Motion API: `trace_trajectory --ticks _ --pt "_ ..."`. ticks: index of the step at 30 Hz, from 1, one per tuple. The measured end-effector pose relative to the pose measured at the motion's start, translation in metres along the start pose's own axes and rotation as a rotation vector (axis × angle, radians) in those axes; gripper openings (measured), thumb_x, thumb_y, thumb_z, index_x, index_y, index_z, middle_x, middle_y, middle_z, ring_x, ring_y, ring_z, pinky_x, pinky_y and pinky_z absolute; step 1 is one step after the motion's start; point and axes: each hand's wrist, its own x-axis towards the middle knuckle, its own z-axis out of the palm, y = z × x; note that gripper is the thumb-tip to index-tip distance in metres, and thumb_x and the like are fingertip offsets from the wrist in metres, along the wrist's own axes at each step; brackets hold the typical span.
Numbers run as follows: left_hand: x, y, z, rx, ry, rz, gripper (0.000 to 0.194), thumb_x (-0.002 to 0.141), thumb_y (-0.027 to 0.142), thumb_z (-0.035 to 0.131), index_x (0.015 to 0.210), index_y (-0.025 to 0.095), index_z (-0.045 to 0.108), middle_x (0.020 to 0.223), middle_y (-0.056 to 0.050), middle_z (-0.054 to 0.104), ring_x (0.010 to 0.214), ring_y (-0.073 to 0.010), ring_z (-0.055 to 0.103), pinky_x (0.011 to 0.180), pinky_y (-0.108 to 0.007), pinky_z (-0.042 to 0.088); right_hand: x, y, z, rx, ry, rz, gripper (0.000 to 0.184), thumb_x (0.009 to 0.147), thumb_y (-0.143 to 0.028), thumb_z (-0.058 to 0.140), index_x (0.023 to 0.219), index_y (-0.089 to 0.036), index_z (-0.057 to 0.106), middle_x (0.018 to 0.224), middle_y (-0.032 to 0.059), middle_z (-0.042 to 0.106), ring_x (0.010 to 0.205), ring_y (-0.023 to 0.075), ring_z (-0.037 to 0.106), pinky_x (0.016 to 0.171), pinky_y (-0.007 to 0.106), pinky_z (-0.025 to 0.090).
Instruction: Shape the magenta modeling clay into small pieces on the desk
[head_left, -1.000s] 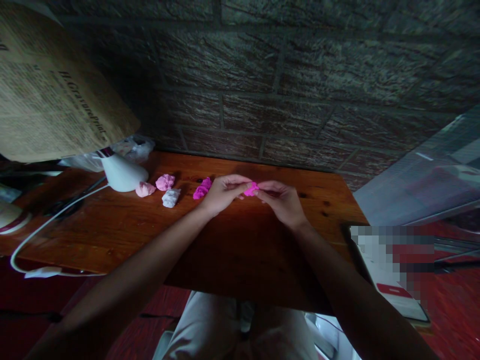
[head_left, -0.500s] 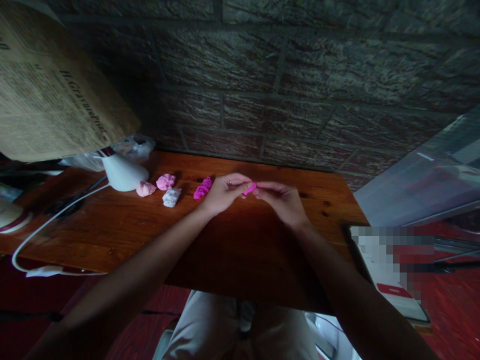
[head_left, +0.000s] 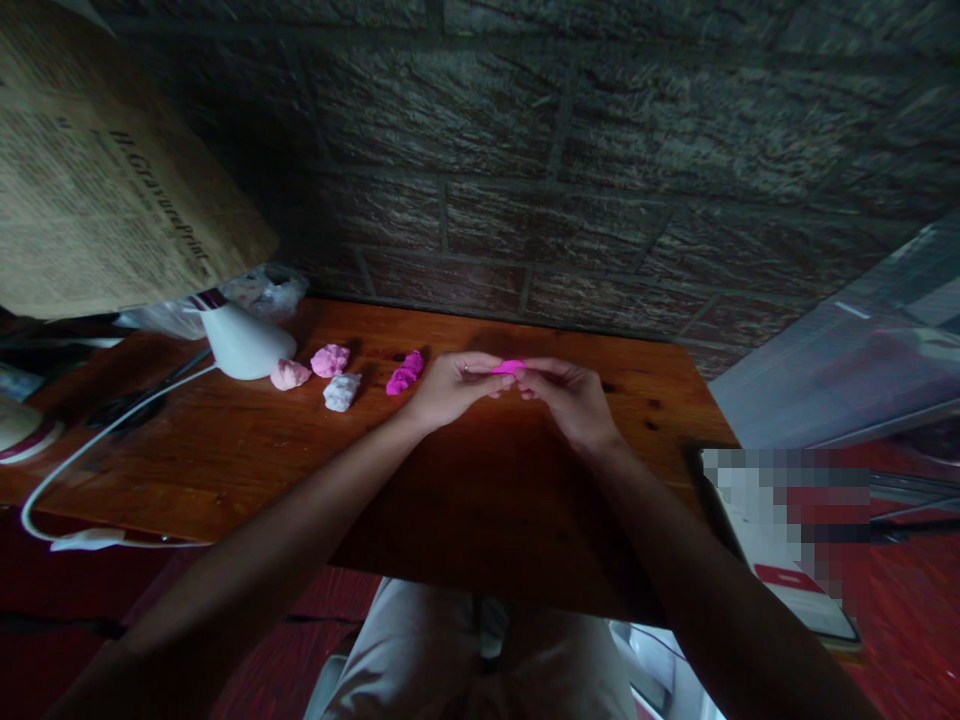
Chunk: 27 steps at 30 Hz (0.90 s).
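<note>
A small bright pink lump of modelling clay [head_left: 511, 367] is pinched between the fingertips of both hands, above the wooden table [head_left: 247, 470]. My left hand [head_left: 454, 388] grips its left side, and my right hand [head_left: 568, 393] grips its right side; the fingers cover part of it. Just left of my left hand lies a magenta clay lump [head_left: 405, 373] with a rough, twisted surface. Farther left sit a pink lump [head_left: 330, 360], a pale pink lump [head_left: 290, 374] and a white lump [head_left: 342, 392], close together.
A white lamp base [head_left: 244, 340] with a newsprint-patterned shade [head_left: 127, 190] stands at the left, its white cord [head_left: 97, 437] crossing the table. Crumpled clear plastic [head_left: 274, 290] lies behind it. A stone-block wall [head_left: 495, 150] borders the back. A tablet-like device [head_left: 787, 560] is at the right edge.
Both hands have stayed together in nearly the same place. The pink clay between the fingertips has turned and now looks flatter and wider. The lumps on the table have not moved.
</note>
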Motion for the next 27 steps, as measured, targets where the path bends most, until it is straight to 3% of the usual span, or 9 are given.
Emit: trace_trajectory --ticks 6,10,14,21,27 --pt "-0.0004 -0.0003 -0.0005 0.051 -0.065 -0.005 0.036 0.078 0.047 0.084 0.093 0.015 0.08 0.086 -0.007 0.08 0.076 -0.0153 0.07 0.076 -0.03 0.059 0.0005 0.0011 -0.0035 -0.113 -0.08 0.044 0.036 0.074 -0.053 0.084 0.093 -0.023 0.083 0.084 0.004 0.08 0.074 0.0171 0.07 0.072 0.033 0.057" --pt "-0.0011 0.0013 -0.0006 0.07 -0.08 0.014 0.034 0.078 0.047 0.084 0.089 0.015 0.079 0.085 -0.007 0.079 0.075 -0.0153 0.069 0.076 -0.031 0.058 0.0013 -0.0005 -0.0063 -0.179 -0.113 -0.011 0.038 0.075 -0.058 0.081 0.087 -0.023 0.083 0.079 0.0033 0.078 0.069 0.0167 0.067 0.069 0.032 0.056" --pt "-0.0009 0.002 0.0005 0.037 -0.083 -0.008 0.039 0.079 0.049 0.083 0.093 0.013 0.076 0.088 -0.008 0.078 0.078 -0.0157 0.07 0.077 -0.03 0.058 0.0016 -0.0023 -0.0049 -0.203 -0.078 -0.068 0.042 0.074 -0.062 0.081 0.086 -0.021 0.083 0.077 0.0039 0.077 0.069 0.0173 0.066 0.067 0.032 0.055" --pt "0.0001 -0.0031 0.0001 0.023 -0.068 -0.06 0.041 0.082 0.052 0.079 0.095 0.014 0.075 0.089 -0.007 0.077 0.081 -0.0161 0.071 0.074 -0.029 0.058 0.0039 0.0003 -0.0051 -0.151 -0.027 -0.034 0.048 0.069 -0.067 0.082 0.087 -0.023 0.083 0.08 0.0035 0.077 0.071 0.0165 0.065 0.066 0.03 0.054" --pt "-0.0005 -0.0007 -0.0003 0.081 -0.106 -0.017 0.039 0.085 0.053 0.074 0.088 0.014 0.074 0.085 -0.007 0.076 0.076 -0.0156 0.069 0.072 -0.029 0.056 0.0022 -0.0008 -0.0061 -0.204 -0.13 -0.012 0.049 0.08 -0.069 0.072 0.088 -0.021 0.082 0.079 0.0047 0.078 0.074 0.0181 0.068 0.069 0.031 0.053"
